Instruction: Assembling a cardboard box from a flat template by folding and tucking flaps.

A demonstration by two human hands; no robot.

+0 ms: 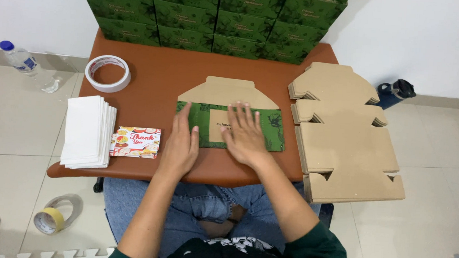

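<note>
Pressing the folded green box blank (229, 126) flat on the table (152, 82): left hand (179, 147) and right hand (245, 135) both splayed open, palms down, gripping nothing. Risk: uneven pressure skewing the crease, or nudging the card stack (346, 136) right of them.

folded box blank (230, 110) centre of table (152, 82), both hands on it, tape roll (107, 73) far left, napkin stack (87, 132) and cards (136, 142) left, flat blanks stack (343, 136) right, finished boxes (215, 16) behind

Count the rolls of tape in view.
2: a white tape roll on the table's back left, and a yellowish tape roll on the floor at lower left. Others may be hidden.
</note>
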